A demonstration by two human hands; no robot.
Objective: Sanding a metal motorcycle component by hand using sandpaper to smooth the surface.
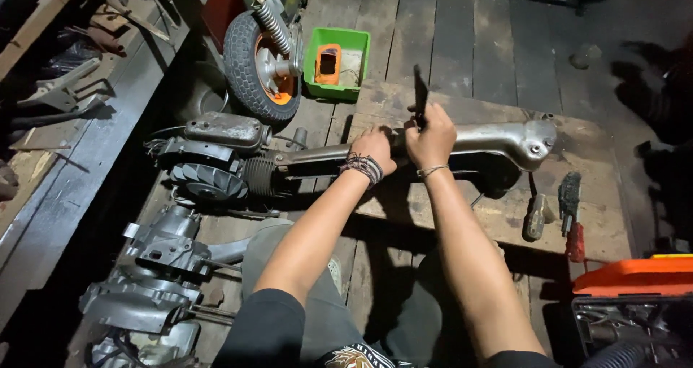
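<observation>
- Right hand [431,138] of mine is closed in a fist around a dark, thin, flat tool [420,94], whose blade-like end sticks up toward 12 o'clock above my knuckles.
- Left hand [375,150], with a braided wristband, has its fingers curled down over the long, dull silver metal engine casing [462,138]; I cannot tell how firmly it grips, only that it rests on the metal just at 9 o'clock of my right hand.
- That casing lies across a worn wooden board [599,220] set on the plank floor [462,43], running from 9 to 3 o'clock, and it ends in a rounded housing at 3 o'clock.
- At its 9 o'clock end sit a ribbed grey cylinder [258,177] and a black fan wheel with curved blades [209,182].
- At 10 o'clock from my hands stands a small black rubber wheel with an orange hub [256,68], and just beside it, at 11 o'clock, a green plastic tray [337,63] holding an orange part.
- At 4 o'clock on the board lie a black-bristled brush with a red handle [572,216] and a stubby tool with a dirty handle [535,217].
- At 7 o'clock, near my left knee, lie grey cast-metal engine parts [155,274].
</observation>
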